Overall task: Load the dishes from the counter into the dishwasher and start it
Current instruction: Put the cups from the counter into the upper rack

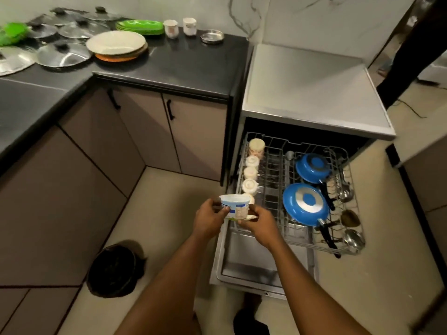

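Note:
Both hands hold a white plastic tub [235, 206] with a blue label, just above the front left corner of the pulled-out dishwasher rack [273, 180]. My left hand [210, 220] grips its left side and my right hand [260, 222] its lower right edge, beside a thin white piece. The rack holds a row of upturned white cups [251, 174] on the left, two blue pans [306, 204] upside down, and several ladles [348, 213] on the right. On the black counter [183, 61] wait stacked plates [116, 43], green plates [140, 26], two cups [180, 27], a small steel dish [212, 36] and several steel lids [63, 54].
The dishwasher door [246, 264] lies open and flat below the rack. A black round bin [113, 269] stands on the floor at the left. Brown cabinets [145, 131] close the corner. A person's dark leg [411, 52] stands at the far right behind the dishwasher's grey top [309, 88].

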{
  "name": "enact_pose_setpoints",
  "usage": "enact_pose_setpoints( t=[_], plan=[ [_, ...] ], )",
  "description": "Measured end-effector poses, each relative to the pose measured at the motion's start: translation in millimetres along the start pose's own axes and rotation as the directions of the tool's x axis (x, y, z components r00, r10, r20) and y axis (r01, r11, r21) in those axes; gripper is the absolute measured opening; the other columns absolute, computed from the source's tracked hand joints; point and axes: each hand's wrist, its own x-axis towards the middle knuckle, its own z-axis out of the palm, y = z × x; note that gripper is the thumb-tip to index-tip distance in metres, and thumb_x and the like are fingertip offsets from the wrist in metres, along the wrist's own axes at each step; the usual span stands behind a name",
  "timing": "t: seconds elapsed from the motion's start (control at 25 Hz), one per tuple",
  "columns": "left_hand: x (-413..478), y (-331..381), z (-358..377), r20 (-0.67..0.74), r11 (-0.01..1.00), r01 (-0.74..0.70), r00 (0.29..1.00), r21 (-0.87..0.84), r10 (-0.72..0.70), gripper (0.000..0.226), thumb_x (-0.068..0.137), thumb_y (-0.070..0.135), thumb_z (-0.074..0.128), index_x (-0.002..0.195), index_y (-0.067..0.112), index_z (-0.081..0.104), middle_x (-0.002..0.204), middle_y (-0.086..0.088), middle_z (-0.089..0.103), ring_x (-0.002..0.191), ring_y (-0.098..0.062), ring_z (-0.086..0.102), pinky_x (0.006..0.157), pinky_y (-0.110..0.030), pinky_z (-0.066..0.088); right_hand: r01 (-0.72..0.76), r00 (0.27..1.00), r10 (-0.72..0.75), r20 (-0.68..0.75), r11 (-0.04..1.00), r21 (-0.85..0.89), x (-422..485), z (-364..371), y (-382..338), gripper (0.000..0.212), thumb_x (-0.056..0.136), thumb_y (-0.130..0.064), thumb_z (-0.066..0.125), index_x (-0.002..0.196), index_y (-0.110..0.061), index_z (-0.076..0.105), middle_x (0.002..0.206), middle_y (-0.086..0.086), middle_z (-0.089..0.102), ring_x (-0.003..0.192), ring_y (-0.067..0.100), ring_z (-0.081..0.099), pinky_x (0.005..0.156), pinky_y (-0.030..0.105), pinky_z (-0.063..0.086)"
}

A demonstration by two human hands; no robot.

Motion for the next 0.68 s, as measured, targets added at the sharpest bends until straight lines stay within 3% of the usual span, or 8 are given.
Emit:
enact_pose_setpoints(
  t=[0.16, 0.24, 0.32, 0.48, 0.56, 0.68],
  plan=[
    [18.9, 1.4, 73.9, 0.073, 0.996, 0.079, 0.994, 0.030, -0.081, 0.018, 0.088, 0.036, 0.071, 0.098, 0.027, 0.059, 0.098, -0.006, 0.072, 0.077, -0.022, 0.070, 0.070, -0.045, 0.060, -0.068, 0.995, 0.066, -0.073, 0.998, -0.016, 21.1, -54.8, 43.9, 0.037, 0.086, -0.008, 0.069, 0.122, -0.015, 0.063, 0.099, -0.006, 0.068, 0.086, 0.001, 0.061, 0.073, 0.017, 0.047],
    [26.8, -1.6, 100.5, 0.155, 0.988, 0.061, 0.984, 0.144, -0.084, 0.028, 0.084, 0.036, 0.072, 0.110, 0.029, 0.061, 0.093, -0.003, 0.071, 0.081, -0.023, 0.070, 0.074, -0.045, 0.060, -0.086, 0.986, 0.080, -0.149, 0.996, -0.037, 32.4, -72.5, 63.7, 0.032, 0.089, -0.017, 0.068, 0.121, -0.012, 0.065, 0.092, -0.009, 0.067, 0.084, 0.004, 0.061, 0.077, 0.025, 0.049],
    [37.0, -4.7, 130.2, 0.205, 0.953, -0.020, 0.978, 0.303, -0.045, 0.044, 0.083, 0.039, 0.069, 0.124, 0.025, 0.062, 0.096, 0.000, 0.071, 0.097, -0.023, 0.069, 0.084, -0.039, 0.055, -0.131, 0.972, 0.115, -0.203, 0.989, -0.067, 47.5, -89.0, 89.4, 0.031, 0.091, -0.024, 0.066, 0.118, -0.011, 0.067, 0.098, -0.004, 0.069, 0.088, 0.009, 0.062, 0.081, 0.028, 0.049],
    [75.8, -16.4, 185.6, 0.140, 0.819, -0.080, 0.990, 0.568, -0.001, 0.039, 0.097, 0.045, 0.053, 0.131, 0.027, 0.060, 0.120, 0.001, 0.068, 0.113, -0.024, 0.061, 0.086, -0.033, 0.047, -0.190, 0.940, 0.147, -0.307, 0.975, -0.117, 94.2, -102.8, 147.8, 0.026, 0.090, -0.035, 0.066, 0.087, -0.011, 0.074, 0.077, 0.007, 0.072, 0.076, 0.024, 0.067, 0.070, 0.039, 0.054],
    [91.5, -25.7, 205.3, 0.121, 0.770, -0.077, 0.993, 0.633, 0.000, 0.037, 0.098, 0.045, 0.049, 0.127, 0.025, 0.062, 0.121, -0.002, 0.066, 0.114, -0.027, 0.061, 0.086, -0.034, 0.047, -0.228, 0.922, 0.169, -0.349, 0.964, -0.134, 112.5, -102.5, 165.4, 0.030, 0.090, -0.035, 0.066, 0.070, -0.012, 0.068, 0.068, 0.010, 0.068, 0.070, 0.029, 0.064, 0.064, 0.038, 0.050],
    [110.2, -41.4, 225.5, 0.073, 0.713, -0.025, 0.997, 0.701, -0.037, 0.034, 0.098, 0.042, 0.049, 0.117, 0.020, 0.066, 0.116, -0.006, 0.067, 0.109, -0.031, 0.062, 0.078, -0.034, 0.044, -0.295, 0.906, 0.213, -0.365, 0.938, -0.185, 137.0, -97.4, 187.5, 0.035, 0.091, -0.035, 0.064, 0.063, -0.014, 0.059, 0.067, 0.009, 0.062, 0.069, 0.029, 0.059, 0.060, 0.033, 0.040]
  ],
)
